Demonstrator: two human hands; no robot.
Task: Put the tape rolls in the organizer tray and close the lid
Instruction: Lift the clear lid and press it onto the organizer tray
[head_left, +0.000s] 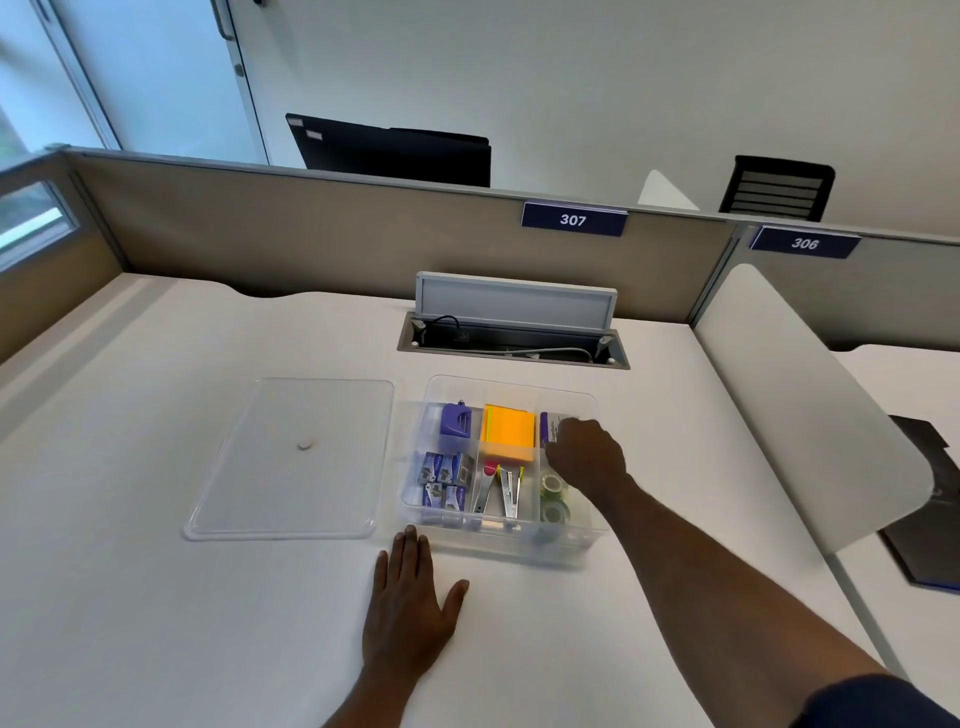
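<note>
A clear plastic organizer tray (592, 540) stands on the white desk, split into compartments. Two clear tape rolls (554, 500) lie in its front right compartment, one behind the other. My right hand (584, 457) hovers inside the tray over the right column, just behind the rolls, with fingers curled downward; what lies under the fingers is hidden. The clear lid (291, 457) lies flat on the desk left of the tray. My left hand (410, 597) rests palm down on the desk in front of the tray's left corner, fingers spread.
The tray also holds a purple sharpener (455, 419), orange sticky notes (509, 434), staple boxes (444, 480), staplers (501, 493) and a purple box (551, 423). An open cable hatch (511, 338) sits behind the tray. A white divider panel (795, 405) rises at the right.
</note>
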